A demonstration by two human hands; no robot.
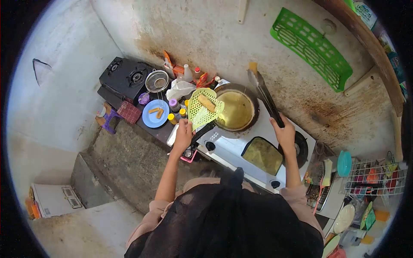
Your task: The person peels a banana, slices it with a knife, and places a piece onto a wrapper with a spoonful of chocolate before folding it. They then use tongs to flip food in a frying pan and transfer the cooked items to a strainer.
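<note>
Head view, read from left to right. At upper left a black two-burner stove (pixel 124 77) sat unlit against the wall, with a metal sieve (pixel 157 81) resting at its right edge, apparently parked within reach. Just below the sieve lay a blue plate (pixel 148 120) carrying two browned pieces, close enough to the cooking to serve as a landing place. A white plastic bag (pixel 180 89) and several small bottles (pixel 174 105) crowded the gap between plate and pan. Left of centre, the left hand (pixel 183 135) was clenched around the handle of a green skimmer (pixel 198 115), its slotted head raised and tilted at the pan's left rim. A single fried roll (pixel 207 103) lay on the skimmer, probably kept over the rim so that oil would drain back through the slots. At centre the pan of oil (pixel 235 111) stood on the white stove (pixel 228 148), with no food visible in the oil. Right of centre, the right hand (pixel 286 133) gripped black tongs (pixel 266 99) near their rear end, the tips reaching over the pan's far rim; whether the tips were together could not be judged. The long grip likely kept the fingers away from the heat. A green basket (pixel 312 49) hung on the wall at upper right, and a wire rack (pixel 374 176) of utensils stood at lower right.
</note>
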